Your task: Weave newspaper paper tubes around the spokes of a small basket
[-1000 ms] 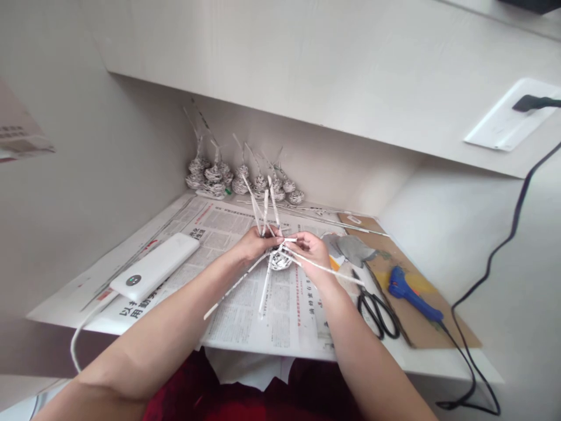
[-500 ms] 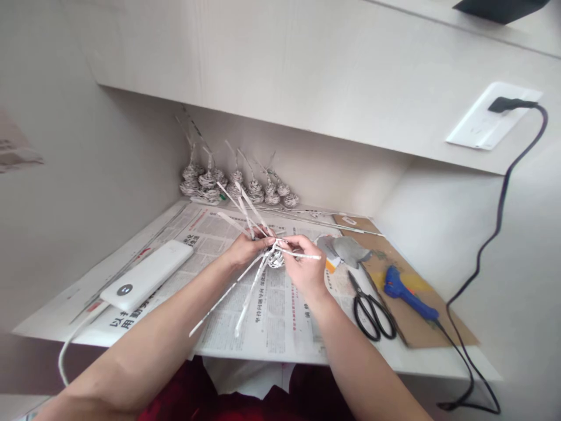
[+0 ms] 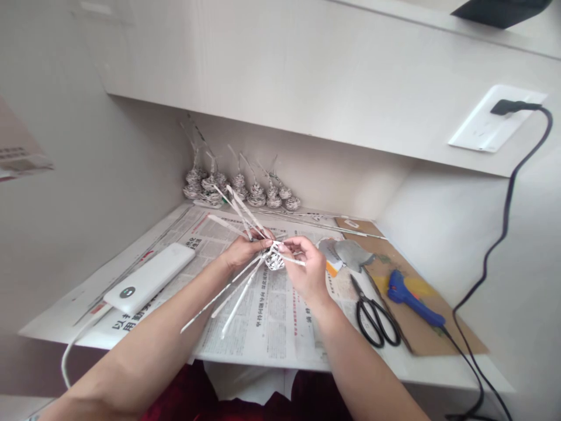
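Between my two hands, above the newspaper, is a small round weaving [image 3: 274,259] of rolled paper strips. Several long white paper strips [image 3: 239,304] stick out from it, some up to the left, others down toward me. My left hand [image 3: 246,250] is closed on the left side of the weaving, its thumb on the top near the centre. My right hand [image 3: 307,263] pinches a strip at the right edge with thumb and forefinger; that strip's end lies across the fingers. The underside of the weaving and some of the left fingers are hidden.
Several gourd-shaped woven pieces [image 3: 256,194] stand along the back wall. A white power bank [image 3: 151,278] with a cable lies left on the newspaper [image 3: 272,310]. To the right are black-handled scissors [image 3: 376,318], cardboard [image 3: 460,339], and a blue glue gun [image 3: 414,301] with its cord.
The weaving has turned slightly, and the strips below it have spread and swung left. My right fingers have shifted a little at the edge. The whole view has moved slightly.
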`<state>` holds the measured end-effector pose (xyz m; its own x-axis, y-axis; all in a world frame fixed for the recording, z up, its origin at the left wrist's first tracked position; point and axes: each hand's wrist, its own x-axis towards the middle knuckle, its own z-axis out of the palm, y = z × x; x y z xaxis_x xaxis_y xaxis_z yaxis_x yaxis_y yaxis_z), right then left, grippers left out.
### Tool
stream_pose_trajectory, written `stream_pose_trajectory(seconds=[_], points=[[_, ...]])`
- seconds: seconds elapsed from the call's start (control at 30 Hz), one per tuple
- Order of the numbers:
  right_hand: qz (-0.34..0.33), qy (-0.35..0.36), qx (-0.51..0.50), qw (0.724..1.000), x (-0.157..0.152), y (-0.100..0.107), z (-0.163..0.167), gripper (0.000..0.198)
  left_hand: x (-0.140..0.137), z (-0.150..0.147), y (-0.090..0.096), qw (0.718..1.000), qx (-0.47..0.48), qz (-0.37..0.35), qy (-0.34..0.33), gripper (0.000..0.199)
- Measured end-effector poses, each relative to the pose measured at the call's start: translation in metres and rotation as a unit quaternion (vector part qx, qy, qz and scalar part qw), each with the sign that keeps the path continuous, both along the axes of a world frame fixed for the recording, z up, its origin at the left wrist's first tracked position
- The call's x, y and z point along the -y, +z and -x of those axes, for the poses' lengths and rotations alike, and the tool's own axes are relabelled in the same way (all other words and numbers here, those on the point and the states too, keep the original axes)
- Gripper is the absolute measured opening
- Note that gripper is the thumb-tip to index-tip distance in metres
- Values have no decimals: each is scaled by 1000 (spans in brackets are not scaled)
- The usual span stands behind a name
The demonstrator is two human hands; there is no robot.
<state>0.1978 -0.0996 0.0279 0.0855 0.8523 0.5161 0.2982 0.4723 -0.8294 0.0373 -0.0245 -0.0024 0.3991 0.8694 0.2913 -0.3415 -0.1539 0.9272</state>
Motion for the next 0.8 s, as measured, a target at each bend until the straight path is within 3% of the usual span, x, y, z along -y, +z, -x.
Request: stream_pose_trajectory(seconds=[0.23,0.37,0.57,0.8], points=[[-30,-13,-4,999,3,-1,1,10,-1,1,4,999,21,23,-28,26],[-71,-14,57,996,4,1,3,24,1,2,5,997,23,47,-56,28],[-124,-51,128,983,2,-4,3,9,4,2,4,995,22,59,-72,24],[-203,-81,187,958,2,-7,2,6,7,3,10,995,7,46,-84,22]])
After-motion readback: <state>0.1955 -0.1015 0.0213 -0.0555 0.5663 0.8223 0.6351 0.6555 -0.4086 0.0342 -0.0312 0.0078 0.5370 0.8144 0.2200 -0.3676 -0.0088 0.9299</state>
